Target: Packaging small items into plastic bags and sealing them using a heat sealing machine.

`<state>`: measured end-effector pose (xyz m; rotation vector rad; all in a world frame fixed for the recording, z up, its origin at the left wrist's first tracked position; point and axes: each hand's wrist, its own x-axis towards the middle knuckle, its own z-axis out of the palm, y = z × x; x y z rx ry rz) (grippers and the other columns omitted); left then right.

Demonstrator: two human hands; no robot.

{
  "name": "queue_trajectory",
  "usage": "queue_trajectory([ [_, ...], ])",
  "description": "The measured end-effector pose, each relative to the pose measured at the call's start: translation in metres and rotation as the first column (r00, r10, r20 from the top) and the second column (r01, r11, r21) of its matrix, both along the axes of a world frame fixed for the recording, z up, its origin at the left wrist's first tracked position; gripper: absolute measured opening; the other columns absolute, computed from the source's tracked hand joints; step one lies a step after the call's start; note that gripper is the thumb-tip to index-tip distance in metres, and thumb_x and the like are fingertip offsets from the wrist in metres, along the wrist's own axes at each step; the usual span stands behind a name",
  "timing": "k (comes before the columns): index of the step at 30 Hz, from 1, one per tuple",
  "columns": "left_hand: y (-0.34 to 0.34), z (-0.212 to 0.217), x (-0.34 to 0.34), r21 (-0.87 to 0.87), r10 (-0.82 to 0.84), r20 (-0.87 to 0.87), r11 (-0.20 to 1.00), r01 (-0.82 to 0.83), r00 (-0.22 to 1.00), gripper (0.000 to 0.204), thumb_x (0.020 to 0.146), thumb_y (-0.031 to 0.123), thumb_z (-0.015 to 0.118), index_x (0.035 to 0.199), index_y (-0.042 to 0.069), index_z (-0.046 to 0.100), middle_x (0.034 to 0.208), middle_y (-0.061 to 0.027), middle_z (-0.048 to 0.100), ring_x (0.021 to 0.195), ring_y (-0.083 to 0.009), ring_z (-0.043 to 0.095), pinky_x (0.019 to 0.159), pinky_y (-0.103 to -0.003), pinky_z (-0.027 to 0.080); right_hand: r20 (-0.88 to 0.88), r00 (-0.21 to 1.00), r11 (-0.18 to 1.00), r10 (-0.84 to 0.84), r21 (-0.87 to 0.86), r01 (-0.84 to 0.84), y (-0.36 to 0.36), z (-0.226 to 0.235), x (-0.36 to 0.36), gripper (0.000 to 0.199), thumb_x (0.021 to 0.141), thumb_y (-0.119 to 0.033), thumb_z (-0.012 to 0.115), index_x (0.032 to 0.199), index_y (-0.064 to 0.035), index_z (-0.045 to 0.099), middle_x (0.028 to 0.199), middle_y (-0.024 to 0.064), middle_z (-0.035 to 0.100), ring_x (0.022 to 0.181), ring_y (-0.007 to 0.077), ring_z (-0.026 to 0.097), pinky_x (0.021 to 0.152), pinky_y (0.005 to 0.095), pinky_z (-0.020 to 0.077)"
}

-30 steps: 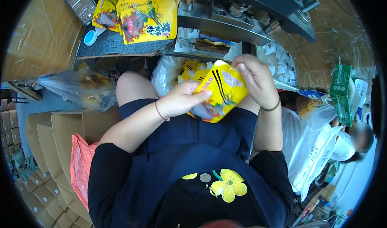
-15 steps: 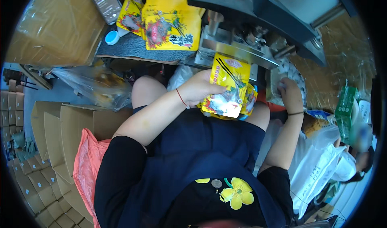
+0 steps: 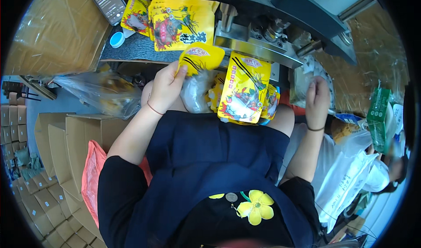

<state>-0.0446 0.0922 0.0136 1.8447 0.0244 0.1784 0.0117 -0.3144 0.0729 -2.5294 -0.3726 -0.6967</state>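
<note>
while pinched in the left hand (image 3: 165, 86), a glossy yellow pouch (image 3: 199, 57); right hand (image 3: 316, 99) gripping clear bags (image 3: 302, 83)

Packing corner, crowded on every side from where I watch.

I see a dark work shelf (image 3: 131, 50) ahead under a grey metal machine (image 3: 280, 15), a phone (image 3: 108, 3) and a blue cap (image 3: 117, 39) lying on it. Flattened brown cardboard boxes (image 3: 57, 138) stack along my left, a large tan carton (image 3: 52, 28) above them. White plastic bags (image 3: 351, 177) and a green box (image 3: 379, 116) sit right.
</note>
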Motion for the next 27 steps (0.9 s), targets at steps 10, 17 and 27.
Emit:
queue_trajectory([
  [10, -0.083, 0.011, -0.01, -0.054, -0.56, -0.214, 0.825, 0.562, 0.801, 0.025, 0.095, 0.023, 0.071, 0.099, -0.001, 0.071, 0.083, -0.0025, 0.07, 0.077, -0.0086, 0.064, 0.071, -0.026, 0.054, -0.133, 0.765, 0.767, 0.63, 0.259, -0.587, 0.095, 0.031, -0.01, 0.011, 0.096, -0.007, 0.06, 0.103, -0.0001, 0.063, 0.098, 0.0116, 0.063, 0.087, 0.0222, 0.061, 0.077, 0.0296, 0.0488],
  [17, -0.113, 0.013, -0.021, -0.644, -0.784, -0.189, 0.553, 0.528, 0.591, 0.035, 0.099, 0.025, 0.063, 0.123, -0.001, 0.064, 0.114, -0.0086, 0.071, 0.104, -0.015, 0.066, 0.095, -0.03, 0.051, -0.442, 0.565, 0.716, 0.697, 0.381, -0.585, 0.054, 0.035, -0.006, 0.018, 0.103, -0.016, 0.05, 0.106, -0.0007, 0.061, 0.098, 0.0111, 0.062, 0.091, 0.0238, 0.06, 0.081, 0.0323, 0.0474],
  [27, -0.098, 0.006, 0.037, -0.829, -0.651, -0.279, 0.535, 0.165, 0.706, 0.034, 0.086, -0.002, 0.064, 0.119, -0.007, 0.062, 0.113, -0.0175, 0.07, 0.1, -0.0238, 0.07, 0.089, -0.038, 0.057, -0.229, 0.97, 0.925, 0.08, -0.346, -0.158, -0.019, -0.025, 0.056, 0.028, 0.086, -0.002, 0.059, 0.114, -0.003, 0.062, 0.115, 0.0217, 0.06, 0.102, 0.0438, 0.059, 0.086, 0.047, 0.0499],
])
